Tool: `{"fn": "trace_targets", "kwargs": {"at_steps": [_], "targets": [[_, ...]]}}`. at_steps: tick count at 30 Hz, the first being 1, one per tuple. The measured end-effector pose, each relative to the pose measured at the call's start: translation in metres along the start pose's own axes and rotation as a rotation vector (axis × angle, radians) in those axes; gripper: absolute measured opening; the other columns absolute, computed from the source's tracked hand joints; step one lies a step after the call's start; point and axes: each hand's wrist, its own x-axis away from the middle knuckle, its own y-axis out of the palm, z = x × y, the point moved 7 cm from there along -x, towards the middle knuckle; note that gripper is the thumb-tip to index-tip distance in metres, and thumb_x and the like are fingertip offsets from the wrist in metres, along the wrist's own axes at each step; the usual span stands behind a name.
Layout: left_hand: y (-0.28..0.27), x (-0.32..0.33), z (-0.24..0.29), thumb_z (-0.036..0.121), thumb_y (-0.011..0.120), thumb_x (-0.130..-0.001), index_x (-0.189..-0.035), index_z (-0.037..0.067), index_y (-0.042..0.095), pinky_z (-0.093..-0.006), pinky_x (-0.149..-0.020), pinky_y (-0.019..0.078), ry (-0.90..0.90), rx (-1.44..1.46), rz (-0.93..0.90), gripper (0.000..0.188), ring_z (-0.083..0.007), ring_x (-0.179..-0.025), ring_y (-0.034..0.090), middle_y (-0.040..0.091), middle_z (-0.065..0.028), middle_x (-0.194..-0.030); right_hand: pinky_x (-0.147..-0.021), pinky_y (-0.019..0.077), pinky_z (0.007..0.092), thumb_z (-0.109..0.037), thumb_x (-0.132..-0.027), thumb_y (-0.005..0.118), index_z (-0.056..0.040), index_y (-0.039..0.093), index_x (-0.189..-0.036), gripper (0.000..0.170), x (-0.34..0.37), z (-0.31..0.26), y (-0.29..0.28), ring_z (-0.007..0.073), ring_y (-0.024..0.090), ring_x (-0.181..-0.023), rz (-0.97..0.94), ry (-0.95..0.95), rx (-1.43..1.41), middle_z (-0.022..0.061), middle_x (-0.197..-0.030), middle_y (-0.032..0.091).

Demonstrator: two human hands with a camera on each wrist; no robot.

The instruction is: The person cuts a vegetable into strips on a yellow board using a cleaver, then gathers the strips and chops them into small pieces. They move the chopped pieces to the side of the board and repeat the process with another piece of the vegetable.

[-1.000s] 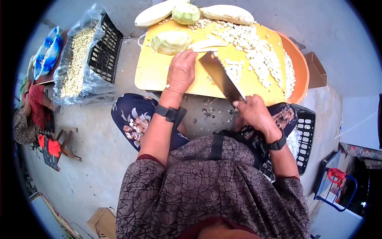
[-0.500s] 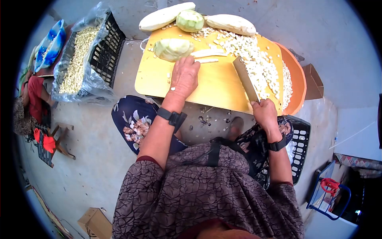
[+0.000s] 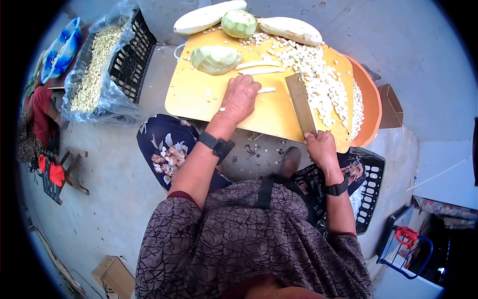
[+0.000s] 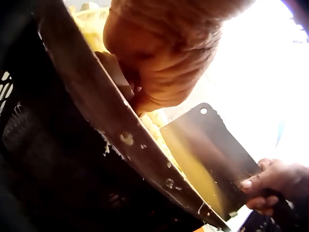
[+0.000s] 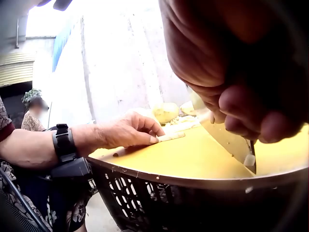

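Note:
The left hand (image 3: 240,97) lies on the yellow board (image 3: 199,102), its curled fingers pinching a short pale strip (image 3: 266,90); the right wrist view shows the strip (image 5: 172,137) held at its end by thumb and fingers. Gripped in the right hand (image 3: 322,148) is a cleaver (image 3: 301,104), its blade standing right of the strip, apart from it, beside a pile of diced pieces (image 3: 318,79). Two longer strips (image 3: 261,71) and a peeled half vegetable (image 3: 215,60) lie beyond the left hand.
Peeled vegetables (image 3: 291,31) line the board's far edge. An orange basin (image 3: 373,112) with diced pieces sits at its right. To the left stands a plastic-lined crate (image 3: 132,62) of pieces; another person sits at far left.
The left hand has moved right with a short strip, now apart from the longer strips. The cleaver first swung right to the diced pile, then came back slightly left.

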Motion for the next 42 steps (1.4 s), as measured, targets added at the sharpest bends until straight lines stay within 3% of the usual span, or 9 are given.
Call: {"fn": "trace_targets", "kwargs": {"at_steps": [4,7,10,22,28,31,37,40,42], "targets": [[0.002,-0.005,0.009,-0.001,0.060,-0.081,-0.096,0.006,0.069,-0.0417,-0.087,0.0424,0.042,-0.071,-0.071,0.019,-0.0289,-0.101,0.057,0.061,-0.0096,-0.100,-0.071,0.0523,0.0473,-0.029,-0.087,0.067,0.0085,0.069,-0.079,0.039,0.000,-0.005,-0.002,0.0444,0.066,-0.074,-0.012,-0.003,0.027,0.0302,-0.074,0.064],[-0.005,-0.008,0.013,0.000,0.061,-0.081,-0.108,0.006,0.066,-0.0418,-0.095,0.0416,0.158,-0.073,0.157,0.028,-0.0308,-0.114,0.056,0.061,-0.0135,-0.117,-0.071,0.0524,0.0472,-0.029,-0.087,0.068,0.0088,0.069,-0.079,0.039,0.002,-0.004,0.000,0.0446,0.066,-0.074,-0.011,0.002,0.029,0.0307,-0.074,0.064],[0.003,-0.010,0.006,0.000,0.060,-0.081,-0.118,0.005,0.061,-0.0412,-0.101,0.0395,0.039,-0.092,0.095,0.037,-0.0315,-0.124,0.051,0.057,-0.0156,-0.129,-0.071,0.0524,0.0472,-0.030,-0.086,0.068,0.0087,0.069,-0.079,0.039,0.001,0.003,0.003,0.0446,0.066,-0.074,-0.004,0.007,0.010,0.0308,-0.073,0.064],[0.000,-0.008,0.001,0.003,0.064,-0.080,-0.108,0.004,0.065,-0.0408,-0.094,0.0408,-0.075,-0.048,-0.158,0.028,-0.0291,-0.112,0.053,0.060,-0.0120,-0.112,-0.070,0.0518,0.0470,-0.031,-0.086,0.069,0.0091,0.068,-0.077,0.041,0.001,-0.003,0.003,0.0442,0.066,-0.072,-0.018,-0.002,0.032,0.0307,-0.072,0.063],[-0.015,-0.018,-0.001,0.001,0.060,-0.084,-0.115,0.001,0.063,-0.0429,-0.106,0.0387,0.055,0.024,0.174,0.031,-0.0334,-0.124,0.051,0.056,-0.0181,-0.132,-0.065,0.0513,0.0450,-0.029,-0.086,0.068,0.0114,0.065,-0.074,0.042,-0.001,0.003,0.005,0.0407,0.064,-0.064,-0.005,-0.024,-0.037,0.0286,-0.064,0.062],[-0.007,-0.028,-0.007,0.002,0.064,-0.082,-0.114,0.003,0.062,-0.0408,-0.099,0.0438,0.051,-0.164,0.227,0.032,-0.0304,-0.119,0.053,0.054,-0.0178,-0.137,-0.057,0.0500,0.0422,-0.026,-0.088,0.067,0.0115,0.064,-0.072,0.041,0.002,0.003,0.003,0.0345,0.061,-0.052,-0.031,0.035,-0.121,0.0245,-0.056,0.059],[0.003,-0.037,-0.017,0.000,0.063,-0.079,-0.111,0.006,0.064,-0.0416,-0.092,0.0472,-0.062,-0.114,-0.009,0.033,-0.0285,-0.104,0.057,0.064,-0.0096,-0.107,-0.048,0.0463,0.0387,-0.022,-0.091,0.065,0.0105,0.063,-0.070,0.039,0.007,-0.006,0.001,0.0268,0.056,-0.041,-0.083,0.098,-0.175,0.0179,-0.049,0.056],[-0.003,-0.033,-0.016,0.000,0.063,-0.078,-0.103,0.007,0.067,-0.0409,-0.087,0.0487,-0.028,-0.121,0.045,0.027,-0.0275,-0.096,0.058,0.063,-0.0069,-0.091,-0.047,0.0461,0.0383,-0.022,-0.091,0.065,0.0100,0.063,-0.070,0.038,0.006,-0.007,0.002,0.0264,0.056,-0.041,-0.083,0.095,-0.144,0.0165,-0.049,0.056],[-0.002,-0.027,-0.018,0.000,0.063,-0.079,-0.106,0.007,0.067,-0.0405,-0.088,0.0479,-0.049,-0.067,-0.038,0.028,-0.0287,-0.101,0.057,0.061,-0.0093,-0.094,-0.047,0.0459,0.0383,-0.022,-0.091,0.065,0.0098,0.063,-0.070,0.039,0.007,-0.010,0.000,0.0263,0.056,-0.041,-0.083,0.060,-0.110,0.0161,-0.048,0.056]]}}
